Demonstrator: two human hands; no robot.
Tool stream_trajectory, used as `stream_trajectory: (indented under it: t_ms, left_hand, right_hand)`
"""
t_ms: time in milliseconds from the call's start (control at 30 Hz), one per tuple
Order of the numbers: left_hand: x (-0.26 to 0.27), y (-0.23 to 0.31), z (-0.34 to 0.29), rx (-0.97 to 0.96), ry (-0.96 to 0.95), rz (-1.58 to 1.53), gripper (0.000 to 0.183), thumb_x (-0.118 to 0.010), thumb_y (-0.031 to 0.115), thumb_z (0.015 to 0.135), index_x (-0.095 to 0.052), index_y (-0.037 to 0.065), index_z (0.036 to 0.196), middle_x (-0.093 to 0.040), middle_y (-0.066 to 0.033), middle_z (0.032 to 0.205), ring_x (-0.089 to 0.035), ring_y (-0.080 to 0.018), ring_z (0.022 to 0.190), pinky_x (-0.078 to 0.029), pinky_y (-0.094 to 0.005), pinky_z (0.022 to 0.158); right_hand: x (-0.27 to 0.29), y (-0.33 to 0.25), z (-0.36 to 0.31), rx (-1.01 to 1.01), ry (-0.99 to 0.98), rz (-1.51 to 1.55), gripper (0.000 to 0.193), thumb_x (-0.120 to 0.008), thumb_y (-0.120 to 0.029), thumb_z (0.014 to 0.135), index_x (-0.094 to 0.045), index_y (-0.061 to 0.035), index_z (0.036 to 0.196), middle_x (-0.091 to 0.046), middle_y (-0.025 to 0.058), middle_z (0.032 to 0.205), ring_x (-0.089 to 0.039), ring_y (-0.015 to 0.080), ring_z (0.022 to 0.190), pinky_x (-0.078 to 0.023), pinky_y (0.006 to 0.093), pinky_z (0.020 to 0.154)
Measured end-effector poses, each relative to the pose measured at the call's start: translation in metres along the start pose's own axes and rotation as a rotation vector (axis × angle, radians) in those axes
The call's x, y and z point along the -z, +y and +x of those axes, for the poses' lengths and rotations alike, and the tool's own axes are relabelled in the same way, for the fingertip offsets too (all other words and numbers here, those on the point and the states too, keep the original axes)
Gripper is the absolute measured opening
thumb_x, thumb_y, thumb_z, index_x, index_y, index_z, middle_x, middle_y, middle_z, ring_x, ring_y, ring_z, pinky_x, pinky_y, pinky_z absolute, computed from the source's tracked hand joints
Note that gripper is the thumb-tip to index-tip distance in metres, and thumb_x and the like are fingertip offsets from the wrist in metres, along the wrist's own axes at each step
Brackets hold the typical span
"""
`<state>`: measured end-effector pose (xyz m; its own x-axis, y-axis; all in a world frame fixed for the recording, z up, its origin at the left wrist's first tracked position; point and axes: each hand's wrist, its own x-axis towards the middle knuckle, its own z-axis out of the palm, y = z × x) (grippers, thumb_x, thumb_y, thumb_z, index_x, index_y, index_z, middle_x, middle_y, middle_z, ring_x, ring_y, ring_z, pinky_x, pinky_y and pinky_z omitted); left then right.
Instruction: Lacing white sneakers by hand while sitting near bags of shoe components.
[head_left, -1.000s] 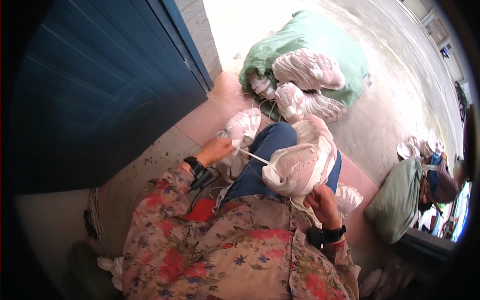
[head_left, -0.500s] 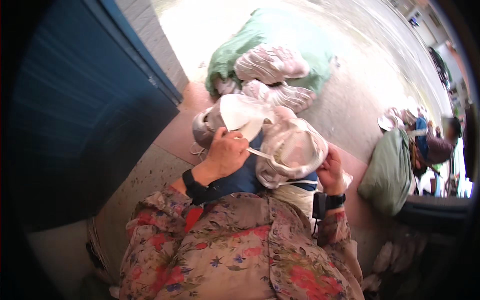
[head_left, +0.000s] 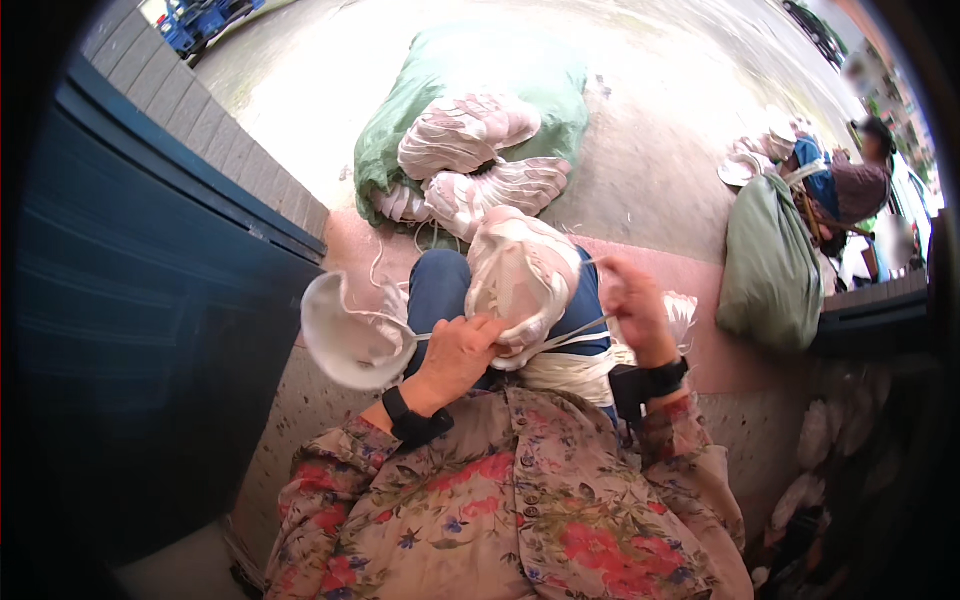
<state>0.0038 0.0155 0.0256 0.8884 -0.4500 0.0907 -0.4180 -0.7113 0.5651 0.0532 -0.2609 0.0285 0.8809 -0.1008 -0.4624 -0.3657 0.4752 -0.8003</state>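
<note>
A pale pink and white shoe upper (head_left: 522, 262) rests over my thighs, its opening toward me. My left hand (head_left: 458, 355) pinches its near edge. My right hand (head_left: 640, 312) is raised to the right of the upper, slightly blurred, with its fingers closed on a thin white shoelace (head_left: 578, 337) stretched from the upper. A second white upper (head_left: 345, 335) hangs beside my left knee, joined by a strand that reaches my left hand. A bundle of white laces (head_left: 565, 382) lies across my right thigh.
Ahead, a green sack (head_left: 480, 60) holds stacked shoe uppers (head_left: 465, 130). A blue metal door (head_left: 150, 290) stands close on the left. To the right are a full grey-green sack (head_left: 770, 265) and a seated person (head_left: 862, 185). More uppers (head_left: 800, 500) lie at lower right.
The second upper has swung from ahead of my left hand to beside my left knee. My right hand has left the front upper's rim and lifted with a lace. The view has turned right.
</note>
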Motion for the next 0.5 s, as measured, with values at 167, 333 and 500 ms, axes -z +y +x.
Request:
stream_trajectory:
  t_ms: [167,333,500]
  left_hand:
    - [-0.003,-0.004,0.002,0.023,0.139,-0.149,0.025,-0.068,0.018,0.076,-0.062,0.012,0.1,-0.066,-0.0076,0.094,-0.061,-0.0299,0.078,-0.044,-0.0408,0.065]
    - [-0.002,-0.007,0.008,-0.006,0.177,-0.12,0.03,-0.07,0.014,0.074,-0.06,0.006,0.1,-0.065,-0.0122,0.091,-0.062,-0.0316,0.079,-0.046,-0.0421,0.064]
    - [0.007,-0.006,-0.012,0.029,0.175,-0.352,0.029,-0.07,0.007,0.072,-0.059,0.002,0.098,-0.063,-0.0156,0.086,-0.062,-0.034,0.077,-0.045,-0.0412,0.061]
  right_hand:
    - [0.032,-0.043,-0.051,0.115,0.113,0.014,0.025,-0.05,-0.024,0.093,-0.062,-0.0039,0.102,-0.041,-0.0057,0.051,-0.032,0.0037,0.042,-0.028,0.0197,0.038]
    - [0.014,0.044,-0.064,-0.703,-0.364,-0.091,0.031,-0.046,-0.035,0.096,-0.055,-0.0057,0.103,-0.057,0.0052,0.101,-0.049,0.0087,0.052,-0.041,0.0231,0.043]
    - [0.002,0.107,-0.024,-0.85,-0.182,0.171,0.044,-0.034,-0.044,0.098,-0.053,-0.0056,0.106,-0.06,0.0072,0.099,-0.053,0.0129,0.063,-0.046,0.0304,0.053]
